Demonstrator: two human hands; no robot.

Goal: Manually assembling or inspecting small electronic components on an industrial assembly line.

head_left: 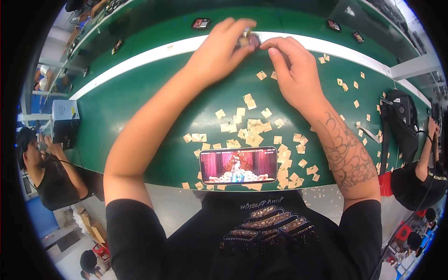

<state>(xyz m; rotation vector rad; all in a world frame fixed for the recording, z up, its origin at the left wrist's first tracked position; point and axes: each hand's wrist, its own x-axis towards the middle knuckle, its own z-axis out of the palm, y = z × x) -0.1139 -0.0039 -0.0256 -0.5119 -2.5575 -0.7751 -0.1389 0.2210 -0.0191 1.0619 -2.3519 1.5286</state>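
Note:
Near the white rail at the far side of the bench, my left hand (pixel 224 48) is closed on a small electronic part (pixel 252 40). The part looks dark with a copper-coloured piece, and motion smears its details. Just right of it is my right hand (pixel 297 69), its fingers curled in and the thumb close to the index finger. Whether something thin sits between those fingertips I cannot make out. Small cream paper squares (pixel 254 127) lie scattered over the green bench (pixel 154 102) below and between my forearms.
A phone (pixel 238 166) playing a picture lies at the near bench edge. Tweezers (pixel 368 133) and a black bag (pixel 402 114) are on the right. A white-and-black box (pixel 65 122) stands left. Beyond the white rail (pixel 154 54) lie small parts (pixel 201 23). People work at both sides.

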